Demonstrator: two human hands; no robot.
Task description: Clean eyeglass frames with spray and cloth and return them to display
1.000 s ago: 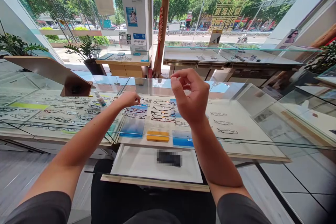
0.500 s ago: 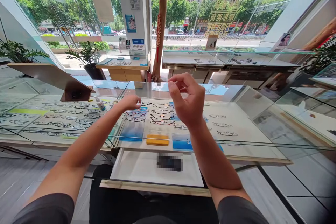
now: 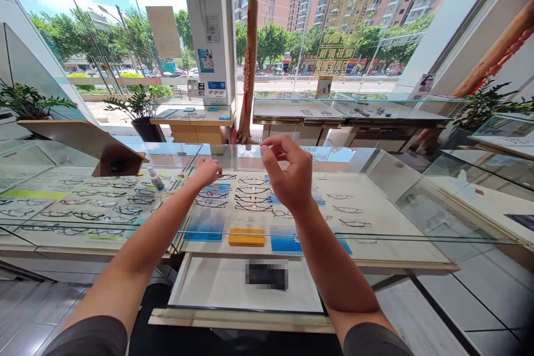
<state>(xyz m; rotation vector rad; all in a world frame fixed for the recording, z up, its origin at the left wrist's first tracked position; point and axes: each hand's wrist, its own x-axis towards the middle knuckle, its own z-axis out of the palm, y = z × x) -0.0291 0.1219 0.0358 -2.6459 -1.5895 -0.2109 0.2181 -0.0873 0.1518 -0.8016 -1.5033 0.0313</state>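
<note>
Tabletop (image 3: pixel 400 217) front glass edge at 6 o'clock, open room at 3. Left hand (image 3: pixel 207 169) curled on eyeglass frames (image 3: pixel 212 196), grip unclear; right hand (image 3: pixel 287 175) hovers, pinched narrow.

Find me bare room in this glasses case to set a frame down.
Freest: the white pull-out tray, left of the dark item. Also the case floor between the right-hand frames and the glass side wall. Crowded: the centre rows of frames by your left hand, and the left case.
</note>
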